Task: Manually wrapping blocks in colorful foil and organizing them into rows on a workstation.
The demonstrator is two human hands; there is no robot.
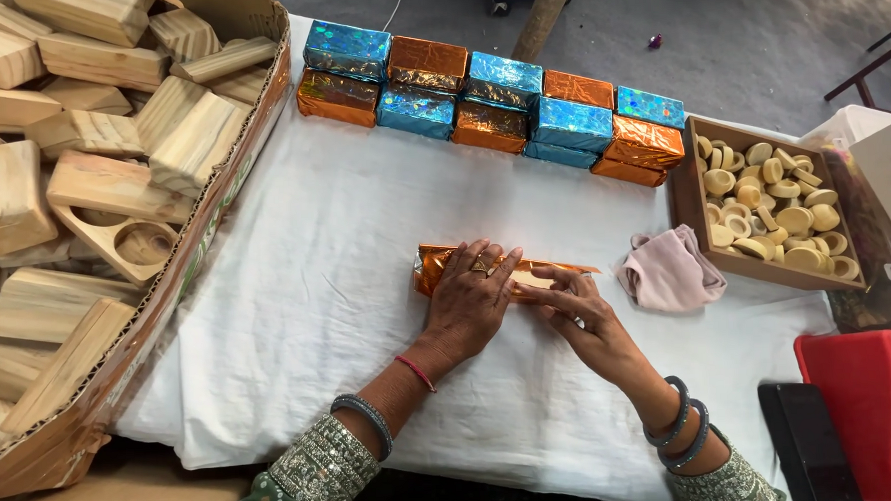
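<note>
A white cloth covers the surface [298, 317], rumpled into soft folds, and beyond its far edge a grey speckled floor [757, 36] shows, with a wooden post [543, 14] rising at twelve o'clock. At nine o'clock a large brown cardboard box [167, 303] brims with pale, grained wooden blocks [90, 146], one of them bored with round hollows. Along the far side, from eleven to one o'clock, a double row of brick-shaped packages in crinkled shiny foil [489, 103] alternates between blue and orange. At three o'clock a shallow brown tray [685, 185] holds a heap of small pale wooden discs [774, 206], and just beside it lies a crumpled pinkish cloth [667, 271]. At four o'clock stands a red plastic tape dispenser [868, 402], with a flat black object [805, 445] just beside it.

In the middle of the surface lies a long block half wrapped in orange foil [441, 266], its bare wood showing at the right end. The left hand [468, 300] lies flat on it, fingers spread and pressing the foil down, a ring on one finger. The right hand [578, 310] reaches in from the right, its fingers [542, 286] pressed together, pinching the foil's edge against the block.
</note>
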